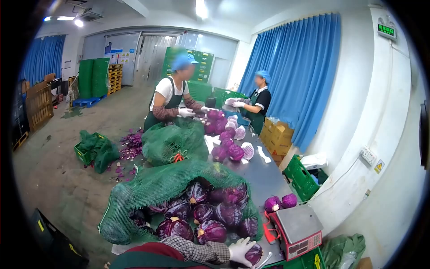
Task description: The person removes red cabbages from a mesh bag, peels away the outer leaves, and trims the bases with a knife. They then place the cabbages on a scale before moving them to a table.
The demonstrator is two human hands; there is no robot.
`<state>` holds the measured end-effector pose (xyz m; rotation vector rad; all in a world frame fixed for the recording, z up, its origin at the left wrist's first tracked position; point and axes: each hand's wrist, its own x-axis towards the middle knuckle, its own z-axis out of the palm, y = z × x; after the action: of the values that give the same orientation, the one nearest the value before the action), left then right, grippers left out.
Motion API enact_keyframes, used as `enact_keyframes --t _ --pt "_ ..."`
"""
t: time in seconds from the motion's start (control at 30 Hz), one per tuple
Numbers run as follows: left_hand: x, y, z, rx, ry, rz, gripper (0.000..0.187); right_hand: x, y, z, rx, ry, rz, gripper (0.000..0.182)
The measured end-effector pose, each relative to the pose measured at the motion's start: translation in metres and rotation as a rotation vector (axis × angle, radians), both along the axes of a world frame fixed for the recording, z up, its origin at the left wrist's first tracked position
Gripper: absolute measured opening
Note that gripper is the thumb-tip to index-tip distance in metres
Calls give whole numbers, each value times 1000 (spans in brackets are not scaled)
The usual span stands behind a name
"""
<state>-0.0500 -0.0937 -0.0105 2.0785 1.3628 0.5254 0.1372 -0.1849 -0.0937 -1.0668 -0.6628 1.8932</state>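
My left hand [242,252], in a white glove, rests with its fingers curved over a red cabbage [254,254] at the bottom of the view. A checked sleeve covers that forearm. Beside this cabbage shows a thin, pale, curved edge [264,261] that I cannot make out. My right hand is out of view. Just beyond my left arm, a green mesh sack [168,177] lies open, with several dark red cabbages [210,231] spilling from its mouth.
A red scale [300,231] stands right, near two peeled purple cabbages [281,203]. Behind is another tied mesh sack [172,141]. Two co-workers [172,96] [260,101] handle things at the metal table [262,177]. Leaf scraps [132,143] and a green crate [85,154] lie on the floor.
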Motion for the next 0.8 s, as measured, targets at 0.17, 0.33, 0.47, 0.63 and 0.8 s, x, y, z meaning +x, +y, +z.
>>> enact_keyframes --t 0.17,0.33,0.47,0.63,0.8 --pt "8 22 -6 121 149 -79 108 1 3 17 122 -180 -152 38" --pt "-2 22 -9 192 121 -152 113 41 7 3 888 -1194 -134 21" --pt "-1 19 -5 136 151 -165 117 26 -12 15 560 -964 -189 36" --pt "2 20 -8 131 174 -178 117 12 -11 52 409 -1108 -59 36" --pt "5 20 -4 134 219 -188 117 11 -5 51 687 -1310 -55 28"
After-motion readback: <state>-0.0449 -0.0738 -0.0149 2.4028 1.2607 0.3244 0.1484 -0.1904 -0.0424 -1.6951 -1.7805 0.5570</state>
